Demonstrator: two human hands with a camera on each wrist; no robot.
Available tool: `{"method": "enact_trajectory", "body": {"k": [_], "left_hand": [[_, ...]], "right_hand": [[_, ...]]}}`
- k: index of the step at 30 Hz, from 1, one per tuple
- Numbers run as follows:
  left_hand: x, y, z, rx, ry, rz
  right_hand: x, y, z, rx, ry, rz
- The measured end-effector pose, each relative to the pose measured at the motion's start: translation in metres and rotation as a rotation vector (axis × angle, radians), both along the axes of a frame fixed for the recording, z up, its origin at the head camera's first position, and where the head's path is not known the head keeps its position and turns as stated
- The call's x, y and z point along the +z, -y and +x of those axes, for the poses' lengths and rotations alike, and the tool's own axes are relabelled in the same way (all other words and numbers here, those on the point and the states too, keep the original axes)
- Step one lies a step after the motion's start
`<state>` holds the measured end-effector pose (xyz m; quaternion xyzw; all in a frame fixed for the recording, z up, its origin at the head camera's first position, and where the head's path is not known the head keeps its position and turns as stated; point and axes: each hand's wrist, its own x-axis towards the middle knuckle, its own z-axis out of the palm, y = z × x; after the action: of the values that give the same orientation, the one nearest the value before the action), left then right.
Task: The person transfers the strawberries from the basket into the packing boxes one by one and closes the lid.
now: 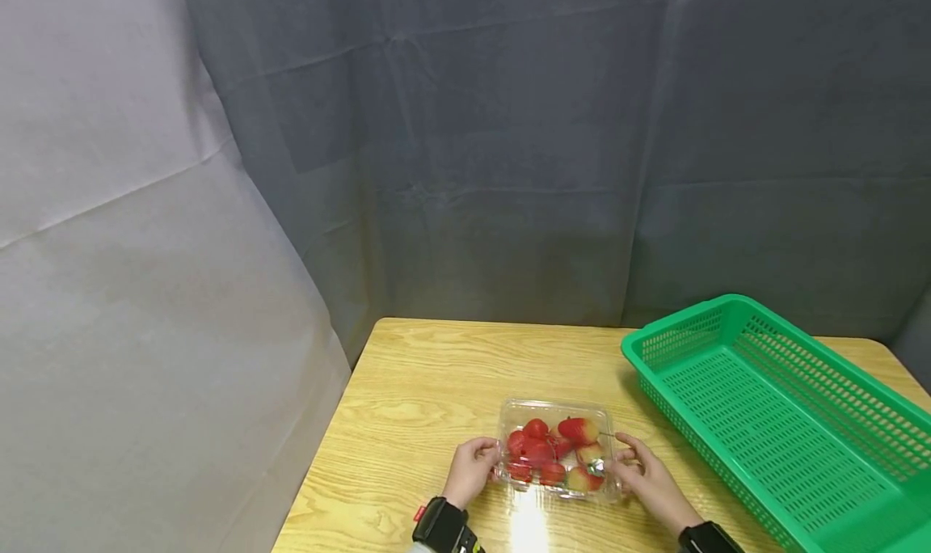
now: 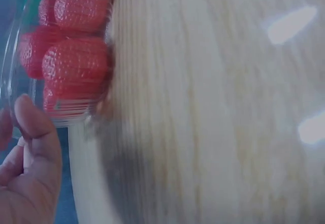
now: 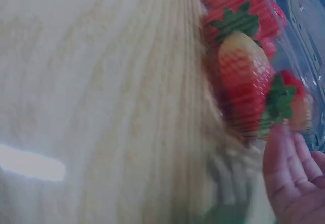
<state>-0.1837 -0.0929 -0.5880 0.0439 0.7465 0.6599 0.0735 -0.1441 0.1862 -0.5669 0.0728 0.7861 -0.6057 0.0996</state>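
Observation:
A clear plastic box (image 1: 553,406) with several red strawberries (image 1: 578,429) in it sits on the wooden table (image 1: 422,391) near the front edge. My left hand (image 1: 471,468) grips the box's left side, fingers curled against the wall. My right hand (image 1: 643,472) grips its right side. The left wrist view shows the thumb of my left hand (image 2: 31,132) against the box wall (image 2: 12,56), next to the strawberries (image 2: 76,66). In the right wrist view, fingers of my right hand (image 3: 294,183) touch the box (image 3: 299,26) beside a pale-tipped strawberry (image 3: 244,76).
A long green perforated basket (image 1: 676,322), with nothing in it, lies at the table's right and runs toward the front right corner. Grey cloth hangs behind the table and white cloth at the left. Bare wood shows on the left and at the back.

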Motion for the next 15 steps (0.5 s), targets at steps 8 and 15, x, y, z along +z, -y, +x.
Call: {"method": "enact_trajectory", "body": {"k": [8, 15], "left_hand": [[-0.0036, 0.0047, 0.0049, -0.048, 0.226, 0.28], [-0.0079, 0.0058, 0.0086, -0.085, 0.244, 0.315]], "right_hand": [[-0.0063, 0.0032, 0.0023, -0.003, 0.046, -0.086], [-0.0063, 0.0035, 0.0058, 0.0, 0.073, -0.148]]}}
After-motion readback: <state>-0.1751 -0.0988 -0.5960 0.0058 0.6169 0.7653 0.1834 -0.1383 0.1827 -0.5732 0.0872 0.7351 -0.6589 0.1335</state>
